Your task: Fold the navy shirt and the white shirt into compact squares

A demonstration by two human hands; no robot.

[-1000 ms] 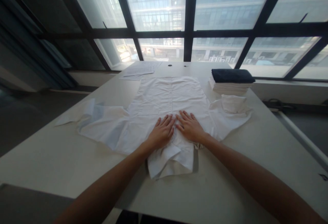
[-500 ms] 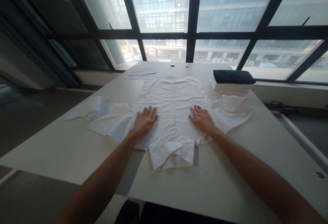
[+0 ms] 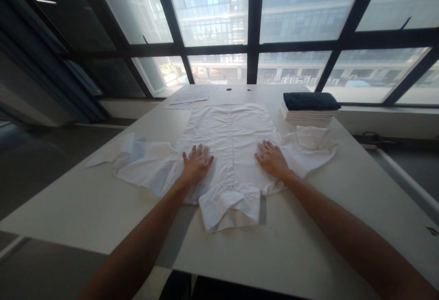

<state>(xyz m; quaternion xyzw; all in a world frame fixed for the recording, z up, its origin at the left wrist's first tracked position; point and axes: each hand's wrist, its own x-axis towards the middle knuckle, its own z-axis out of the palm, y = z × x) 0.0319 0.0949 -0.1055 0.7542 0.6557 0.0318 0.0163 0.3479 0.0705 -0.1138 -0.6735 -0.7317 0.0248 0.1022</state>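
Note:
A white long-sleeved shirt lies spread on the white table, its collar towards me and its hem at the far side. A buttoned front placket runs down its middle. On the left half of the shirt rests my left hand, palm down with fingers spread. My right hand lies flat on the right half, fingers slightly apart. Both sleeves stretch outwards, the left sleeve long and wrinkled, the right sleeve bunched with its cuff folded up. Neither hand grips the cloth.
Beyond the right sleeve stands a stack of folded white cloth with a dark folded cloth on top. Paper sheets lie at the table's far left. Large windows rise behind the table.
My left hand has shifted slightly to the right over the shirt. My right hand stays nearly in place, and the camera view has tilted a little.

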